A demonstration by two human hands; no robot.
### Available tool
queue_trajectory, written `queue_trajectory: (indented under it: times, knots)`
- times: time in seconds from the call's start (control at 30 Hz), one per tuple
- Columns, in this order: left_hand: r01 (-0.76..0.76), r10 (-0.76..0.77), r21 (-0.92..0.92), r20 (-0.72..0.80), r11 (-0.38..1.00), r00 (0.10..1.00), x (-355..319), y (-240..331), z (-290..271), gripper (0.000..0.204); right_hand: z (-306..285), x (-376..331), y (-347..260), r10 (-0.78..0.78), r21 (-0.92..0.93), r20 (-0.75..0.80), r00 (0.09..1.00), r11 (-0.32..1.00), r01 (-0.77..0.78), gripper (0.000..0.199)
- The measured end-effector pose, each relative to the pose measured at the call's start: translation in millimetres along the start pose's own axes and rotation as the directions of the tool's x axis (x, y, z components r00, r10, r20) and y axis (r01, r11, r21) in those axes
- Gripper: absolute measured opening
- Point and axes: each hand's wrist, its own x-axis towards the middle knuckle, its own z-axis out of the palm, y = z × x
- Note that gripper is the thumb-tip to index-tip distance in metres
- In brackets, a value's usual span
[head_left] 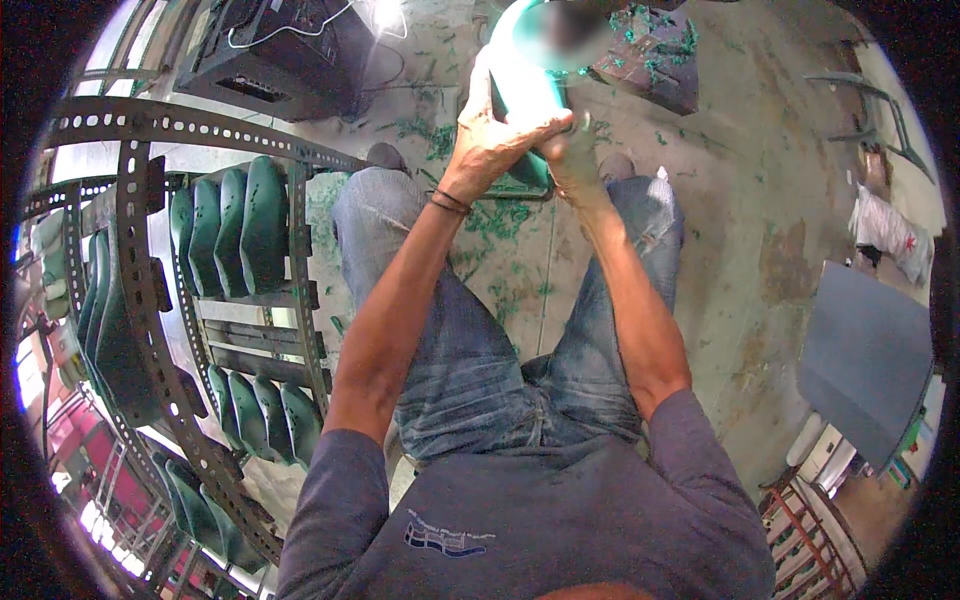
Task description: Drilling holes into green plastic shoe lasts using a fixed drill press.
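Out in front of me, between and beyond my knees, both hands hold a smooth green sole-shaped piece (527, 88). Strong light washes much of it out to white. My left hand (487, 142) grips its left side, thumb pointing up along it and fingers across the near end. Against the near right side, my right hand (572, 160) is closed on the same piece, its fingers partly smeared. The far end is lost in glare and a blurred patch. Beneath my hands, a dark green thing (522, 183) shows in part; its kind is unclear.
Left of me, a black perforated metal rack (134, 215) bears several green sole-shaped pieces (232, 225). A black boxy unit (275, 60) with a white cable stands far left. Green shavings (495, 220) litter the floor and a dark block (655, 60). A grey panel (865, 350) is at right.
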Motion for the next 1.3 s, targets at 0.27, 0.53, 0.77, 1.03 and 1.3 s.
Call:
queue_trajectory:
  times: [0.27,0.53,0.77,1.03,1.3]
  knots:
    - [-0.090,0.090,-0.087,-0.003,0.992,0.996,0,-14,-4,0.093,-13,4,-11,-0.142,-0.142,-0.100,0.985,0.982,0.127,0.029]
    - [0.039,-0.032,-0.096,0.069,0.995,0.997,-1,4,-3,0.081,-12,2,-9,-0.164,-0.319,-0.143,0.976,0.941,0.111,0.030]
    - [0.036,-0.032,-0.081,0.051,0.996,0.998,3,-3,3,0.073,3,7,-2,0.129,0.187,-0.129,0.983,0.977,-0.104,0.080]
    - [0.138,-0.129,-0.286,0.051,0.948,0.990,-5,-20,1,0.061,-4,-2,-7,-0.069,-0.042,-0.176,0.982,0.997,0.062,0.059]
    - [0.102,-0.109,-0.041,-0.235,0.994,0.966,-4,-47,-14,0.018,-65,7,-41,0.473,0.705,0.253,0.844,0.507,-0.496,0.068]
